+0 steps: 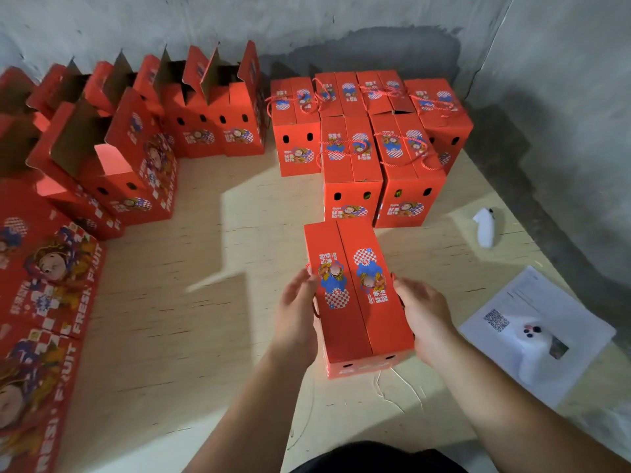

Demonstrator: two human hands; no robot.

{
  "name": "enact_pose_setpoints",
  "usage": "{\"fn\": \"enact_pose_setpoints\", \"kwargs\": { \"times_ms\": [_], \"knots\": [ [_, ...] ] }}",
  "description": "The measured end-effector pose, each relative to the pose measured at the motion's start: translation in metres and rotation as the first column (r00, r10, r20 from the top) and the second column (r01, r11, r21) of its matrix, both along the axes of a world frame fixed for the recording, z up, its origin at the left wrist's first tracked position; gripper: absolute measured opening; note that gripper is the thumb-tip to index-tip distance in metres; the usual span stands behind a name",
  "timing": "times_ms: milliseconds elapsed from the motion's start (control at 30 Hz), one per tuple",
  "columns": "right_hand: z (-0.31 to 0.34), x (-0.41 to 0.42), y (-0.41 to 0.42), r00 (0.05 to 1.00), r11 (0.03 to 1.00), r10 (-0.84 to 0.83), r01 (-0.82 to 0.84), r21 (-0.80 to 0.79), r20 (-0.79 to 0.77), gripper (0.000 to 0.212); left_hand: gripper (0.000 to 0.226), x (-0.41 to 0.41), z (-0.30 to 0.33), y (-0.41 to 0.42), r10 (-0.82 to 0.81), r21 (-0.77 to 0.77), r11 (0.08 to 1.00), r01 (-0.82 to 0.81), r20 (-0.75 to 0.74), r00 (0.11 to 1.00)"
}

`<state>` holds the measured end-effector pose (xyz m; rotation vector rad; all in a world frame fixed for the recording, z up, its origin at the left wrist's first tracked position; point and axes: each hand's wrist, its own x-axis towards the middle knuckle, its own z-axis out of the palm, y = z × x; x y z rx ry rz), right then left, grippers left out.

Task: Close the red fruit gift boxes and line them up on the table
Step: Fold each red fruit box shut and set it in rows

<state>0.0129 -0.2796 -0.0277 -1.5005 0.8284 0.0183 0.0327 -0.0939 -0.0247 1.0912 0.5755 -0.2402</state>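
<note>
Both hands, left hand (296, 310) and right hand (423, 314), clasp a closed box (355, 298); finished boxes (368, 131) stand at one o'clock, open boxes (136, 131) wait at ten.

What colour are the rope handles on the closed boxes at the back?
Red-and-white twisted rope handles, clearest in the head view.
</note>
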Motion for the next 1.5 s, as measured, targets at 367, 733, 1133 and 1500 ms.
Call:
{"fn": "enact_pose_setpoints", "kwargs": {
  "times_ms": [367,733,1133,1500],
  "knots": [
    [0.007,0.009,0.012,0.796,0.277,0.506,-0.515,-0.811,-0.333,0.083,0.014,0.019,0.111,0.010,-0.447,0.477,0.846,0.239,0.390,0.805],
    [0.040,0.027,-0.028,0.953,0.965,0.251,-0.259,0.028,0.168,0.059,0.017,0.012,0.119,0.022,-0.510,0.591,0.765,0.255,0.314,0.801],
    [0.093,0.040,0.069,0.678,0.761,0.476,-0.637,0.124,0.560,0.066,0.018,0.017,0.177,0.022,-0.775,0.975,0.172,-0.143,0.223,0.592],
    [0.178,0.108,0.093,0.678,0.792,0.591,-0.591,-0.153,0.437,0.022,0.103,-0.040,0.037,0.054,-0.492,0.518,0.793,0.320,0.236,0.838]
  ]
}}
